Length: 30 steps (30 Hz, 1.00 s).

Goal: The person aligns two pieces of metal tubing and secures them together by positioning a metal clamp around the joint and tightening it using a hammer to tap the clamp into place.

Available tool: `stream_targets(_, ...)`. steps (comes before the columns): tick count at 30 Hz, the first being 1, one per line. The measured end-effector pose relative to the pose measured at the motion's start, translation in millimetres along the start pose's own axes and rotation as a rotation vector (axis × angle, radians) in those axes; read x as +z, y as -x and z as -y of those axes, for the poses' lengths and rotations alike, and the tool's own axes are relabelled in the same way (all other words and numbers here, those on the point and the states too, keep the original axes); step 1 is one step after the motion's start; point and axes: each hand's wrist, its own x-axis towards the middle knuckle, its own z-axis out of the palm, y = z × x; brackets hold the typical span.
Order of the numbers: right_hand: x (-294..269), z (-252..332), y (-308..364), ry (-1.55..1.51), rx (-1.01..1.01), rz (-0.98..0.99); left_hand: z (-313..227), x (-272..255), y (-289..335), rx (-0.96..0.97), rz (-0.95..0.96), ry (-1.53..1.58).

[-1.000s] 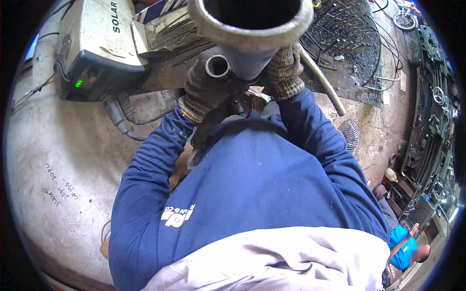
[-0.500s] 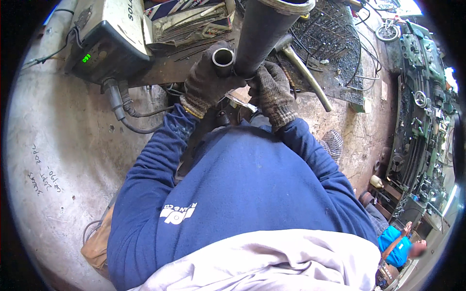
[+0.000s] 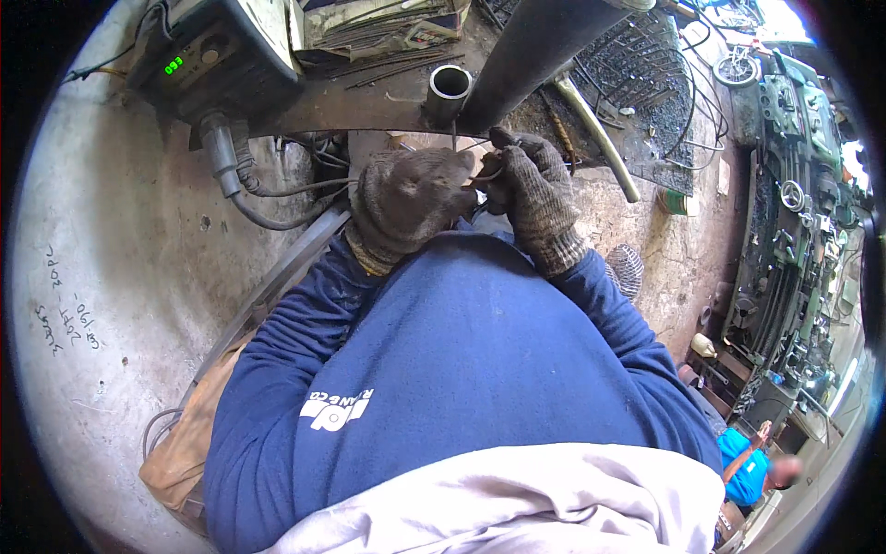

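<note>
Both my hands, in dark knitted gloves, are close together just in front of the bench edge. My left hand [image 3: 406, 198] is curled closed, back of the glove up; a thin rod stands up beside its fingers, and the grip itself is hidden. My right hand [image 3: 535, 198] is closed with fingers pinched near a thin dark curved piece, too small to make out. Beyond them a short steel pipe [image 3: 434, 111] stands upright at the bench edge, next to a large dark pipe [image 3: 544, 55]. Neither hand touches the pipes.
A welding machine [image 3: 221, 65] with a green display and thick cables [image 3: 277, 222] is at left. A box of welding rods [image 3: 378, 28] lies behind. Right of the large pipe are a hammer handle [image 3: 600, 138] and a metal grate [image 3: 637, 83]. A person in blue [image 3: 746, 466] is far right.
My hands have let go of the pipes and drawn back toward my body. The short pipe now stands by itself beside the large one. The view has shifted slightly.
</note>
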Motion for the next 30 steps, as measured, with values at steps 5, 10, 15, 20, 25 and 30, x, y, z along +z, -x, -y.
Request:
stream_targets(5, 12.6, 13.5, 3.1, 0.301, -0.114, 0.083, -19.2, -11.4, -19.5, -0.097, 0.123, -0.047)
stream_targets(10, -6.0, 2.1, -2.7, -0.007, -0.216, -0.101, -13.7, 4.8, -6.4, -1.129, -0.2, 1.007)
stream_targets(15, -31.4, -8.0, -2.5, 0.135, -0.058, 0.001, -14.6, 4.1, -5.3, -1.278, -0.261, 1.413)
stream_targets(20, -33.7, -13.2, -3.0, 0.175, 0.054, 0.239, -22.7, 6.9, -16.3, -1.35, -0.244, 1.56)
stream_targets(25, -41.6, -9.7, -4.7, -0.046, 0.153, 0.203, -19.4, 4.9, -13.1, -1.317, 0.075, 1.519)
stream_targets(30, -36.9, -11.0, -8.4, -0.136, 0.102, 0.136, -13.1, 13.7, -13.7, -1.283, 0.109, 1.505)
